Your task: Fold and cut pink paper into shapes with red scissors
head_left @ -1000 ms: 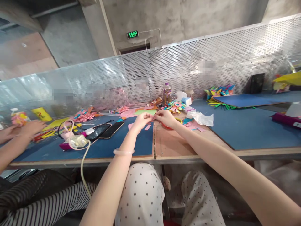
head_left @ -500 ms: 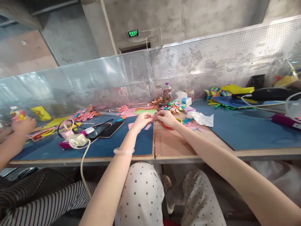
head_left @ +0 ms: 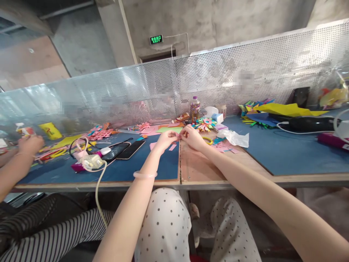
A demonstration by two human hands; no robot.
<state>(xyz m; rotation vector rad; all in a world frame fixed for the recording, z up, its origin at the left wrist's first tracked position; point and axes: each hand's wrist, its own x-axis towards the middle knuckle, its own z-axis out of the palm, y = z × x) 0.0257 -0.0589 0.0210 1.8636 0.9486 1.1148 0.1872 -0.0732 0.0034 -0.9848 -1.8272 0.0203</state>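
My left hand (head_left: 165, 140) and my right hand (head_left: 192, 136) meet above the table's middle seam, both pinching a small pink paper piece (head_left: 178, 136) between their fingertips. A pale bangle (head_left: 144, 175) rings my left wrist. Loose pink paper scraps (head_left: 171, 147) lie on the blue mat (head_left: 141, 165) just under my hands. A many-coloured paper flower (head_left: 204, 123) sits a little beyond my right hand.
Two phones (head_left: 124, 150) and a charger with a cable (head_left: 91, 162) lie at left. A bottle (head_left: 194, 108) stands by the perforated metal screen (head_left: 218, 80). White tissue (head_left: 234, 137) lies right. Another person's hand (head_left: 28, 143) works far left. Yellow paper (head_left: 286, 108) and a dark tool (head_left: 302, 123) lie at far right.
My hands have barely moved, still pinching the pink piece. At far right the dark tool and yellow paper have settled on the blue board. The neighbour's hand has shifted slightly.
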